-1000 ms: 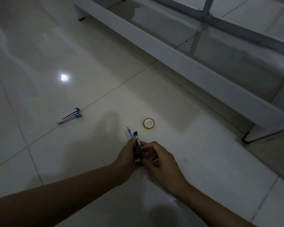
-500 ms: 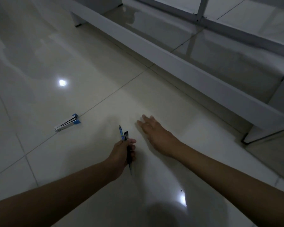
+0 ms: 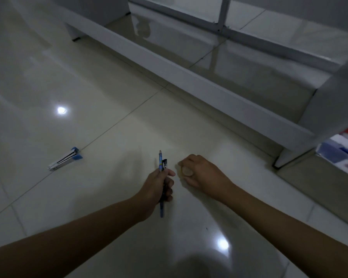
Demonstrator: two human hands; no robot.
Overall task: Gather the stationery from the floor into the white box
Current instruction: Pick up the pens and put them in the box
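Pens are bunched in my left hand (image 3: 159, 185), a blue pen (image 3: 160, 167) and a black pen (image 3: 164, 166) clamped upright in my curled fingers. My right hand (image 3: 199, 173) curls round the tape roll (image 3: 186, 171), just at three o'clock of the pens. The stapler (image 3: 64, 159) lies on the floor (image 3: 109, 97) at nine o'clock, well apart. I judge the roll could squirt loose on the glossy tile, since my hold looks shallow. Reaching for the stapler with a full fist could spill the pens. No white box is clearly visible.
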